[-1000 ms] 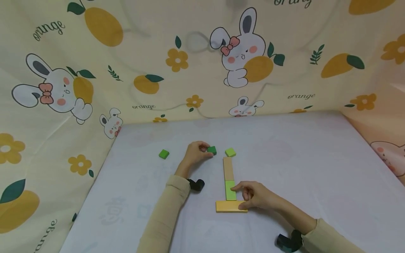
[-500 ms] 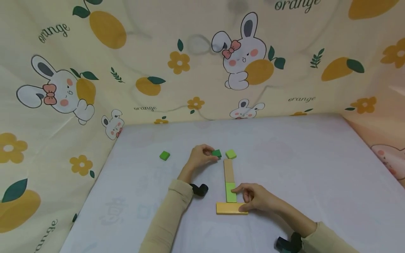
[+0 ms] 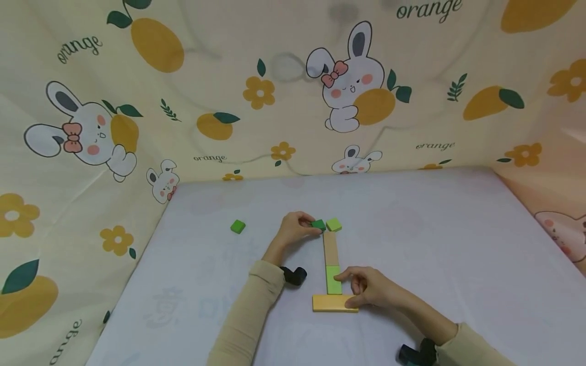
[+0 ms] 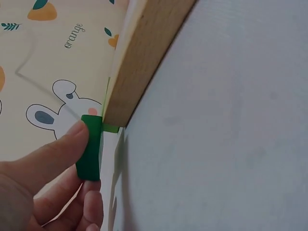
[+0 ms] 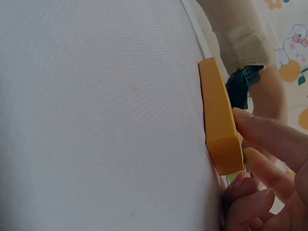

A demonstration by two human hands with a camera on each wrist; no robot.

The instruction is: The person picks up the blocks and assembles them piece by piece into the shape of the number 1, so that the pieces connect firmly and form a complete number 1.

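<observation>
My left hand (image 3: 294,229) pinches a small dark green toy block (image 4: 89,149) between thumb and fingers, at the far end of a tan wooden block (image 3: 330,249). Close beside it on the right lies a small light green block (image 3: 334,224), set at an angle. Nearer to me, a longer light green block (image 3: 333,284) continues the tan one in a straight column. A yellow bar block (image 3: 327,303) lies crosswise at the column's near end. My right hand (image 3: 373,288) rests over these, its thumb on the yellow bar's right part and its index fingertip on the longer green block.
Another small green block (image 3: 237,226) lies by itself to the left on the white table (image 3: 435,229). A cream cloth (image 3: 284,101) printed with rabbits and oranges rises behind the table. Black wrist cameras (image 3: 295,276) are strapped at both sleeves.
My left hand has carried the dark green block a little to the right, up to the tan block's far end. The right hand keeps its place. The head view has shifted slightly.
</observation>
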